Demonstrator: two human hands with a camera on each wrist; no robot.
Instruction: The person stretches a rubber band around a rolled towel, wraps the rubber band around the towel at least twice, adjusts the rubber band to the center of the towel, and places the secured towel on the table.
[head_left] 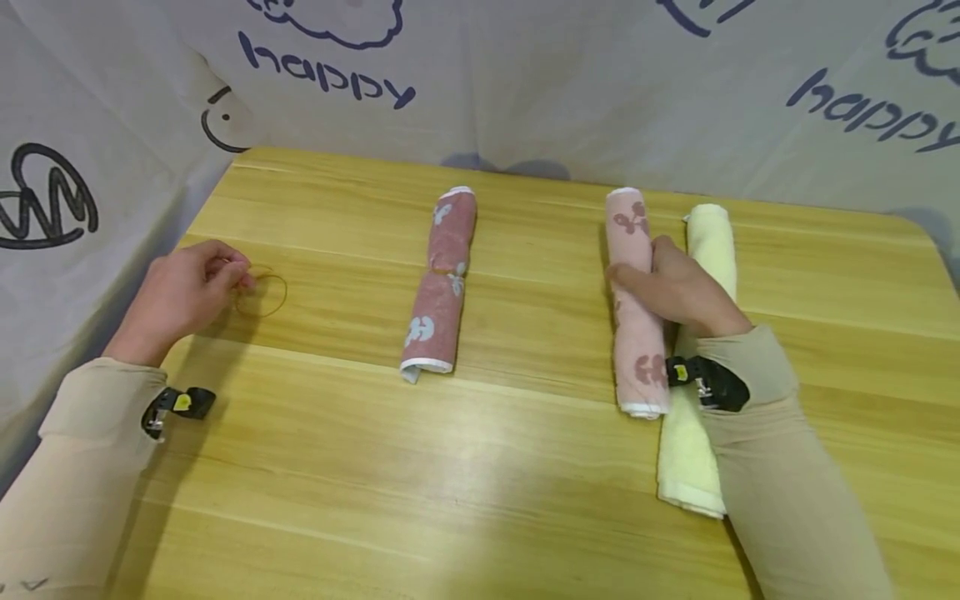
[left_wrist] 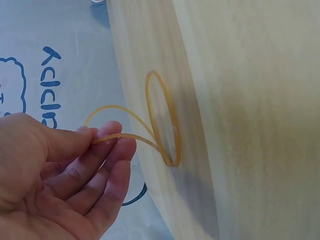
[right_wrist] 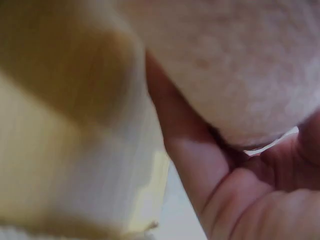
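Note:
Between thumb and fingertips, my left hand [head_left: 187, 287] pinches a thin yellow-brown rubber band [head_left: 286, 293] over the table's left side. Its loops hang from the fingers in the left wrist view [left_wrist: 175, 125]. My right hand [head_left: 678, 287] grips a rolled light-pink towel [head_left: 637, 333] with darker pink motifs, thumb on its left side. Close up, the right wrist view shows the pink roll [right_wrist: 240, 75] lying in the hand; the far fingers are partly hidden. A rolled pale-yellow towel [head_left: 690, 454] lies just right of it, partly covered by the right arm.
Mid-table lies a rolled dark-pink towel [head_left: 438, 312], cinched at its waist by a rubber band [head_left: 447, 272]. The wooden table [head_left: 450, 500] ends at the back against a white cloth [head_left: 517, 92] printed with "happy". A similar cloth hangs at the left.

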